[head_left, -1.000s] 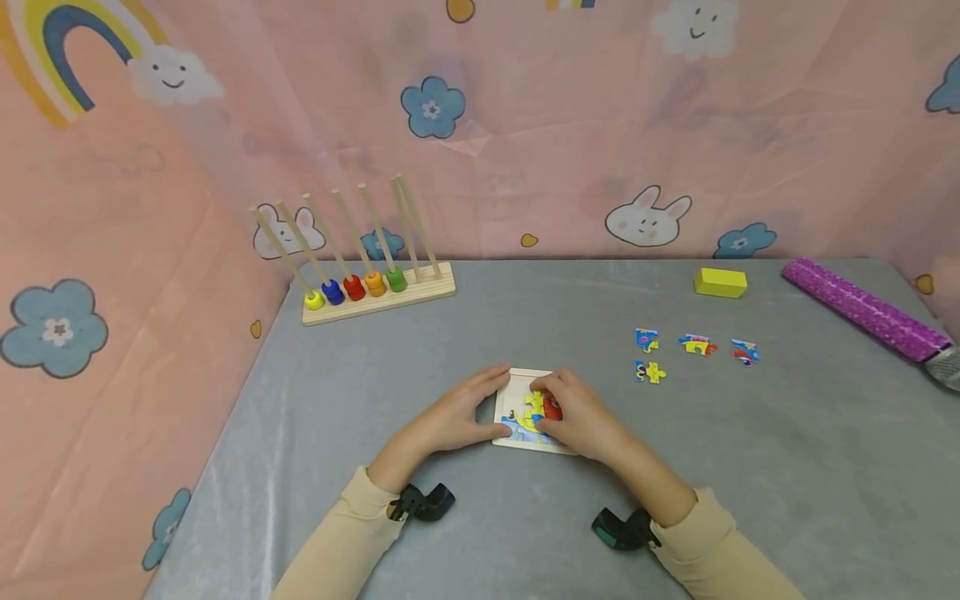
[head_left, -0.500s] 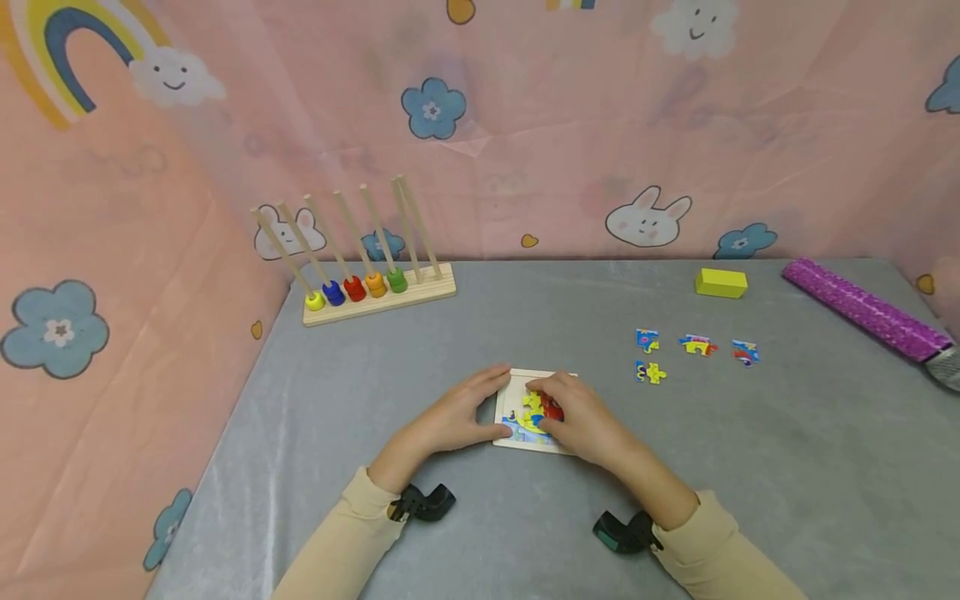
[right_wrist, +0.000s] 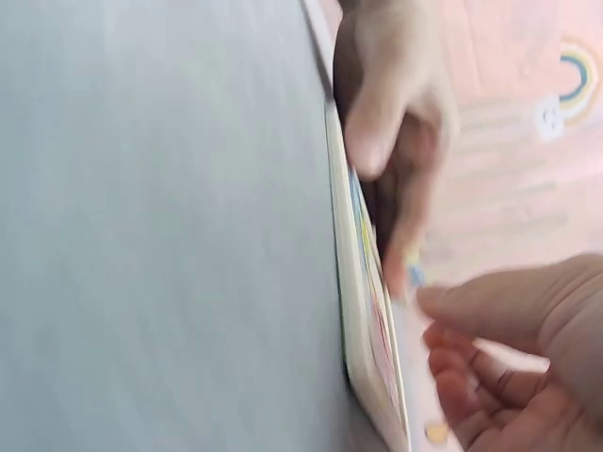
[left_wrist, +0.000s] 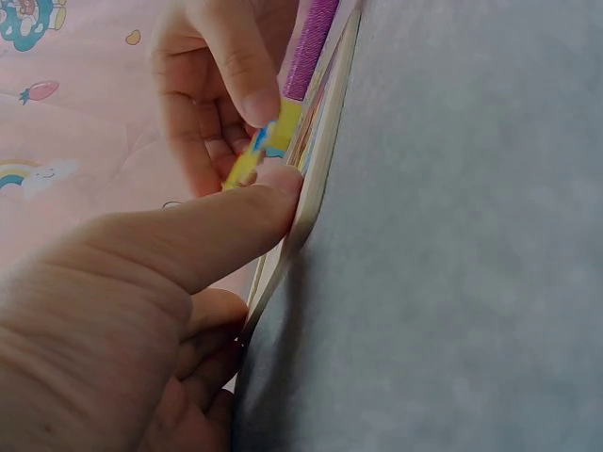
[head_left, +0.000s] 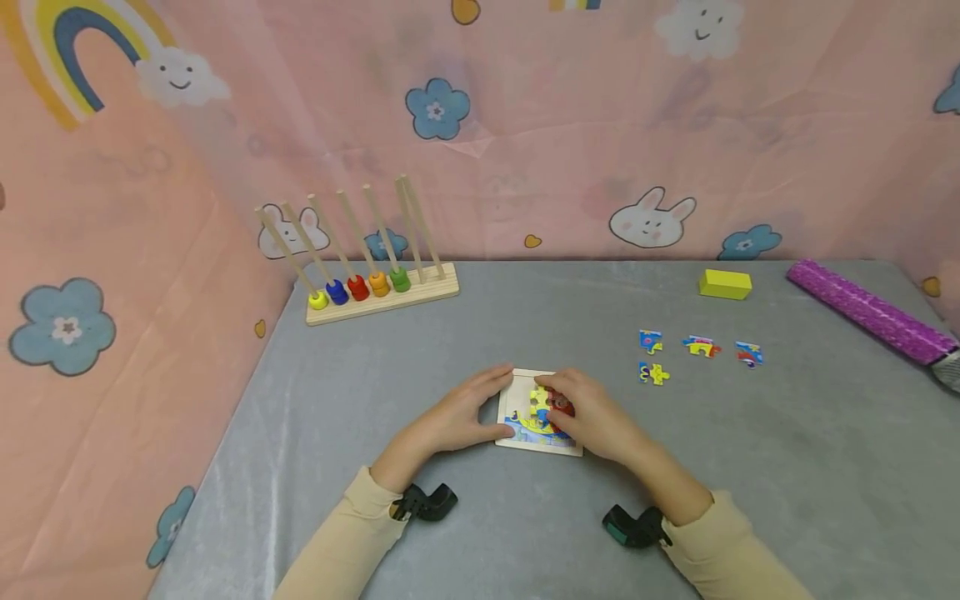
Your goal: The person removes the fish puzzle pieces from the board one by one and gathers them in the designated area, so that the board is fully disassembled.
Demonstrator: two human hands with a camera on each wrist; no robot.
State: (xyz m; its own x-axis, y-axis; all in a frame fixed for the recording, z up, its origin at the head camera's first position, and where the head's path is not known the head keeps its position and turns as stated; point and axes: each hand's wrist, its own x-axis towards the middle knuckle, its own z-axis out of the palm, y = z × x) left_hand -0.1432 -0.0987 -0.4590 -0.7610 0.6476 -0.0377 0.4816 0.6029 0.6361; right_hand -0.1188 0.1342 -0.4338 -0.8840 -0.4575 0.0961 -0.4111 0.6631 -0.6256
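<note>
Left grip [head_left: 459, 417] closed round edge of wooden tray [head_left: 516, 393]. Right grip [head_left: 592, 419], nearly closed, pinches yellow-blue puzzle piece [head_left: 538, 400] over tray. Loose pieces [head_left: 701, 342] beyond right grip, too small for reading.

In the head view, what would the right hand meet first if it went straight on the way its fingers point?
Probably the left hand, across the board; depth is unclear, so the right hand might graze the board first.

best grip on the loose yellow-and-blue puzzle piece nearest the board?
I'd pinch the loose puzzle piece by its near and far edges, coming from above: it lies flat on the gray table, looks thin, and a gap separates it from the piece behind.
</note>
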